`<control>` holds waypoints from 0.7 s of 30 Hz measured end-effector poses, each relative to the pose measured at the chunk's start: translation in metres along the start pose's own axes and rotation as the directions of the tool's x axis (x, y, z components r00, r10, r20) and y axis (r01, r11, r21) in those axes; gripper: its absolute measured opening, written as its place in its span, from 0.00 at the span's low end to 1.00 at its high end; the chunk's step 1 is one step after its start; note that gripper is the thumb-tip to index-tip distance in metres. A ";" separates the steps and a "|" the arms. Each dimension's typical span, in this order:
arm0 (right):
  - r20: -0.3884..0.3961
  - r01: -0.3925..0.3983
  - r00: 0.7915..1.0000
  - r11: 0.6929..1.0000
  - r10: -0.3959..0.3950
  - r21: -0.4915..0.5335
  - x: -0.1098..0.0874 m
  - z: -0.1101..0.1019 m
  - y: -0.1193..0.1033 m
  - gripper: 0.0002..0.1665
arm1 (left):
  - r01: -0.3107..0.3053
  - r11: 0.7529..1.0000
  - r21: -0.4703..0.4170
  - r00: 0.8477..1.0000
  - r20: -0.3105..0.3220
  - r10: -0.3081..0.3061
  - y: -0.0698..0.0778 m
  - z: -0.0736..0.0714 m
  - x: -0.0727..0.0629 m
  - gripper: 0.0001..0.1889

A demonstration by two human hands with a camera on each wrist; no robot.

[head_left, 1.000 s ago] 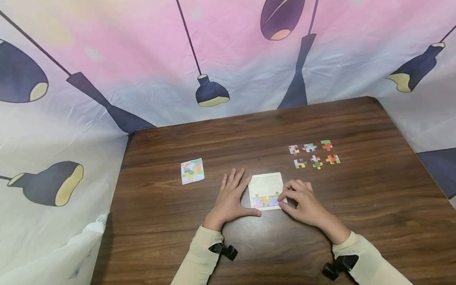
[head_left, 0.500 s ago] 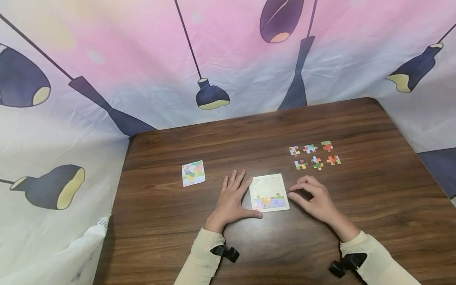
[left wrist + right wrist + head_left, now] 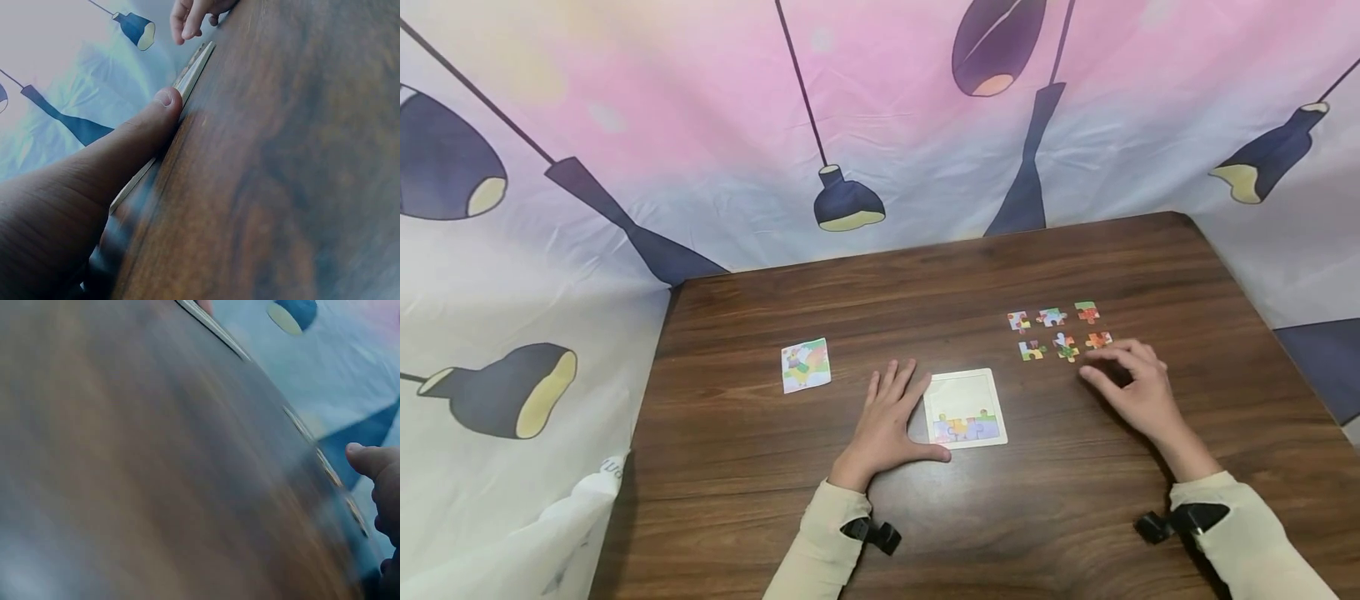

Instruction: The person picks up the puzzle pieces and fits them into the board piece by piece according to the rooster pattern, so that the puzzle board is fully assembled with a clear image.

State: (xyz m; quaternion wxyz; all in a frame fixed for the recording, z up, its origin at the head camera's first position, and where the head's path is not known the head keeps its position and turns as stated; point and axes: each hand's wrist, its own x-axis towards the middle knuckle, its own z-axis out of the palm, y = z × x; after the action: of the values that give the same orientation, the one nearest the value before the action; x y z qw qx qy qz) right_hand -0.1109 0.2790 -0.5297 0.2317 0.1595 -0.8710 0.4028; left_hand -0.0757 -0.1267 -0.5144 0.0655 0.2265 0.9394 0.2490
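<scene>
A pale square puzzle tray (image 3: 958,392) lies flat on the table, with a row of joined jigsaw pieces (image 3: 967,427) along its near side. My left hand (image 3: 883,425) rests at the tray's left edge, fingers spread and thumb along the near edge; the left wrist view shows the thumb (image 3: 150,119) against that edge. My right hand (image 3: 1135,392) hovers at the loose puzzle pieces, fingers loosely bent, nothing seen between thumb and fingertips. Its fingertips overlap the edge of an orange-red puzzle piece (image 3: 1097,339). Closest to that one is a green and blue puzzle piece (image 3: 1065,347).
Several loose pieces lie in two rows, among them a red-green piece (image 3: 1087,312) and a yellow-purple piece (image 3: 1032,350). A small picture card (image 3: 806,365) lies on the left. Behind the brown wooden table (image 3: 865,308) hangs a lamp-patterned cloth (image 3: 910,150).
My right hand has left the tray's right edge and moved right and away from me to the loose pieces. The left hand has stayed at the tray.
</scene>
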 end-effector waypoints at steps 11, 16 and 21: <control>0.120 -0.121 0.985 0.991 0.128 -0.059 0.019 -0.039 0.037 0.24 | 0.000 1.000 0.012 1.000 -0.003 0.000 -0.001 -0.001 -0.002 0.66; 0.264 -0.131 0.953 0.988 0.148 -0.080 0.031 -0.044 0.046 0.26 | -0.002 1.000 0.017 1.000 -0.003 0.002 0.000 -0.001 -0.002 0.66; 0.329 -0.133 0.932 0.988 0.153 -0.084 0.039 -0.047 0.049 0.25 | -0.004 1.000 0.016 1.000 -0.004 0.004 0.000 -0.001 0.000 0.66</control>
State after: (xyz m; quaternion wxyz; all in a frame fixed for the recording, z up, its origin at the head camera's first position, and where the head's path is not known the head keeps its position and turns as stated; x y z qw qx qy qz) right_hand -0.1534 0.3424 -0.5132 0.0554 0.1546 -0.9188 0.3591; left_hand -0.0756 -0.1271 -0.5138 0.0615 0.2285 0.9409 0.2422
